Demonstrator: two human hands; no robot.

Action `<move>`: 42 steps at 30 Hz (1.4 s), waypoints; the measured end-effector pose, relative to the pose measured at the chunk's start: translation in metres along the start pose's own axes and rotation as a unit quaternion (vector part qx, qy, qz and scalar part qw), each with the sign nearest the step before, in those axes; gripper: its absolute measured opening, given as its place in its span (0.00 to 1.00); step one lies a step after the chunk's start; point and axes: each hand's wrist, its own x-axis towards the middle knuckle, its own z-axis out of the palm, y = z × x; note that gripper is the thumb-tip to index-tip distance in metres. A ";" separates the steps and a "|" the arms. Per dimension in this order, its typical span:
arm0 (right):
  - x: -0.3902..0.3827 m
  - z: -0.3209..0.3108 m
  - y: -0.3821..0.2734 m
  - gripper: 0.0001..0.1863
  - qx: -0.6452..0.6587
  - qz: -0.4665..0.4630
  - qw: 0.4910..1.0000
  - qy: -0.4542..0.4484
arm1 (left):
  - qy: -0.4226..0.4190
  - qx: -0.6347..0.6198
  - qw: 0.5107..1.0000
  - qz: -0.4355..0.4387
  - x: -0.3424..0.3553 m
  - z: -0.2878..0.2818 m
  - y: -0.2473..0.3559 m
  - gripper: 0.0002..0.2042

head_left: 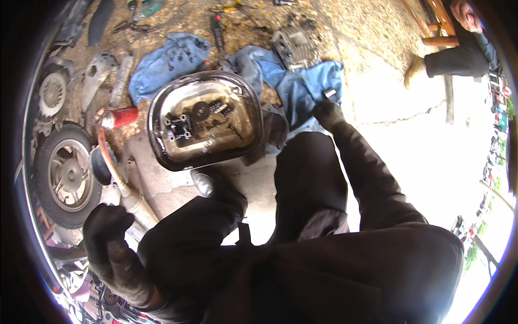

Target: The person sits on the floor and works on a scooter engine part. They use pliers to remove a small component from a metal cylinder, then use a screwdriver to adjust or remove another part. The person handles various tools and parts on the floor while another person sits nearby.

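Note:
My left hand (108,227), in a dark glove, is raised at the lower left with curled fingers; whether it holds anything is hidden. My gloved right hand (328,113) is closed at the edge of a blue cloth (305,89), just below a small silver piece (329,93); its grip is unclear. An oval metal pan (245,143) holds murky liquid, a black part with silver bolt holes (181,127), a dark disc (200,111) and small parts. A grey engine casting (294,46) rests above the cloth. Another blue cloth (162,65) lies behind the pan.
A wheel (70,178), a red spray can (120,117), a metal exhaust (140,208) and assorted parts lie at left. My legs (307,173) are below the pan. Another person's hand (467,16) and leg (453,65) show at upper right beside a wooden seat (440,38).

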 end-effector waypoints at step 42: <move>0.037 -0.036 0.036 0.14 -0.038 -0.023 0.999 -0.019 | -0.300 -0.061 0.823 0.479 0.011 0.068 0.100 0.21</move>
